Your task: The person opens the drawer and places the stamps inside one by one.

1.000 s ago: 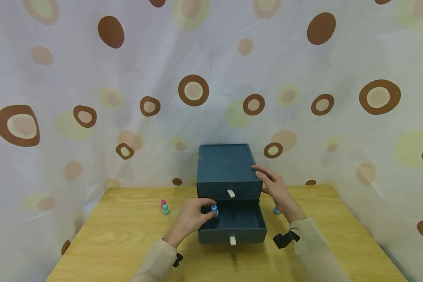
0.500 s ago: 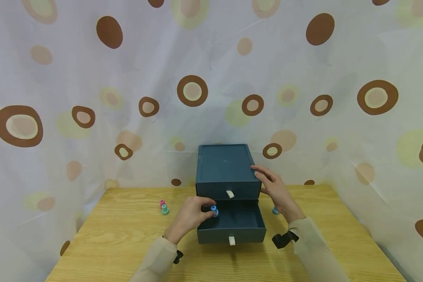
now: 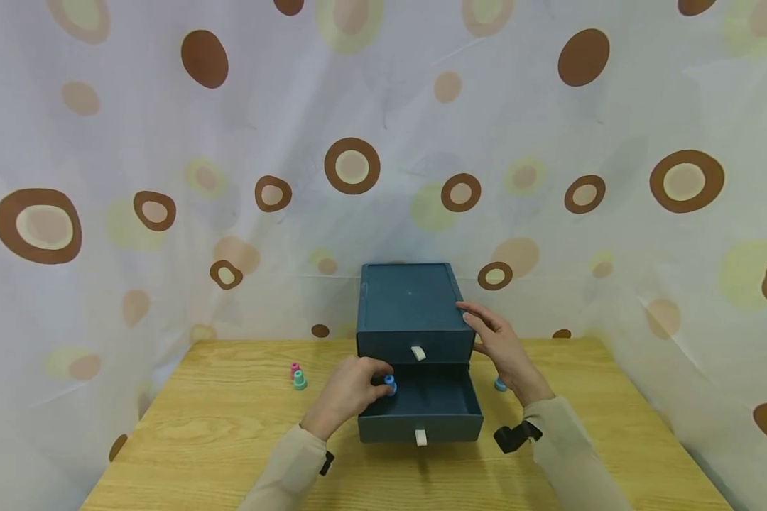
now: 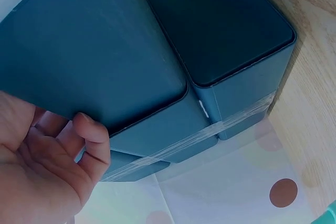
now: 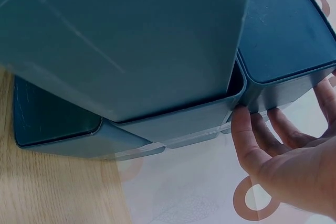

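A dark blue drawer cabinet [image 3: 409,294] stands on the table, its middle drawer [image 3: 422,428] pulled out toward me. My left hand [image 3: 345,394] reaches over the drawer's left side. Between thumb and fingers it pinches a small blue stepped piece with a hollow top [image 3: 390,385], held inside the drawer. In the left wrist view the drawer wall hides most of that piece, and the fingers [image 4: 93,132] bend at the rim. My right hand [image 3: 508,355] rests against the cabinet's right side, fingers extended; in the right wrist view the fingertips [image 5: 241,116] touch the upper unit's side.
A pink piece [image 3: 295,369] and a green piece [image 3: 300,381] stand close together on the table [image 3: 230,440], left of the cabinet. Another blue piece [image 3: 500,384] is on the right, partly behind my right wrist. A patterned curtain [image 3: 383,85] hangs behind.
My left hand has dipped slightly with the blue piece, its fingers a little more bent. The right hand and the drawer stay in place.
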Tool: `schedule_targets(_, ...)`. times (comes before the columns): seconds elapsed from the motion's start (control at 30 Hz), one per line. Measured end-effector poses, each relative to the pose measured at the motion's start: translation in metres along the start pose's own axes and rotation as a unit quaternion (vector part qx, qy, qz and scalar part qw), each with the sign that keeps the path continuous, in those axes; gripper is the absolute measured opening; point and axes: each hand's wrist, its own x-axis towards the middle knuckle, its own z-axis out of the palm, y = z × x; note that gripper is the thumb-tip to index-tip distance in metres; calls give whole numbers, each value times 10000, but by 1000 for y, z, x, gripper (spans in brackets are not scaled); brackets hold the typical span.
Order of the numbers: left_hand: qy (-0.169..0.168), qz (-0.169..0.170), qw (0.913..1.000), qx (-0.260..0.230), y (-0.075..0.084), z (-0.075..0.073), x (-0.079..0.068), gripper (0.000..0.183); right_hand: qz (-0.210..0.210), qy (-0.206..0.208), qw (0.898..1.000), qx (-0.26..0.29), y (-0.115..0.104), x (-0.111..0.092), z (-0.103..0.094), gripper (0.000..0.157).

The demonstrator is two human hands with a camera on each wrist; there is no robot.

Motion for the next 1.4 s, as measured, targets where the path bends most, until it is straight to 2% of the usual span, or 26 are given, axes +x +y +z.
schedule_targets(0.3,40,49,10000,-51,0,0,-3,30,24,6,10000,35,1,-1,0,54)
schedule_targets(0.53,-120,82,9991,-394,-3,-5,-7,28,9,-37,10000,51,3,-1,2,54)
schedule_targets(0.7,-22,69,9976,-692,-7,-10,-9,23,-8,-16,10000,56,4,0,2,55)
schedule_targets(0.83,298,93,9942,-1027,-8,-14,-12,18,-13,-3,10000,42,4,1,2,56)
schedule_targets(0.97,756,124,9896,-1218,-10,-16,-15,14,3,-7,10000,19,3,1,2,56)
schedule_targets(1.1,1064,37,9837,-1446,-11,-16,-17,10,-6,-23,10000,9,3,0,1,55)
schedule_targets(1.23,1339,-156,9748,-1776,-15,-15,-19,6,-16,-24,10000,25,3,0,2,55)
schedule_targets(1.4,1825,-233,9607,-2081,-23,-12,-24,6,-22,-19,10000,21,1,0,1,54)
